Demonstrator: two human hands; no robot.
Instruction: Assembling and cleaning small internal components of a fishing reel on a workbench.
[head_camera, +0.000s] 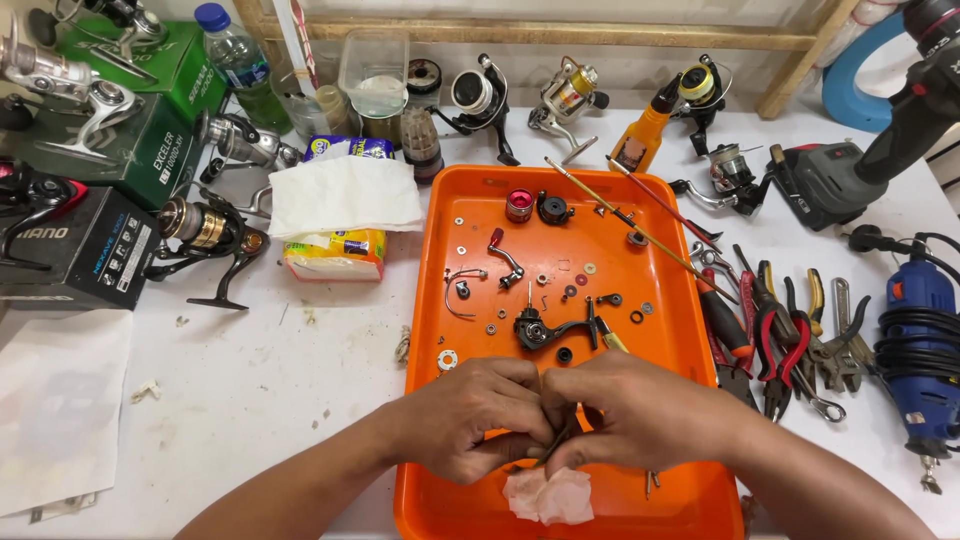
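1. Your left hand (470, 415) and right hand (625, 410) meet low in the frame's centre over the orange tray (430, 300); both pinch one small dark part (556, 443).
2. A crumpled pink tissue (548, 495) lies just below; pliers (790, 340) rest right.

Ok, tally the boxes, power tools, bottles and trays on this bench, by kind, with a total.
Cardboard reel boxes (two green, one black): 3
Power tools (grey cordless drill, blue corded rotary tool): 2
Bottles (clear plastic bottle with blue cap, orange squeeze bottle): 2
Orange plastic tray: 1
Total: 8
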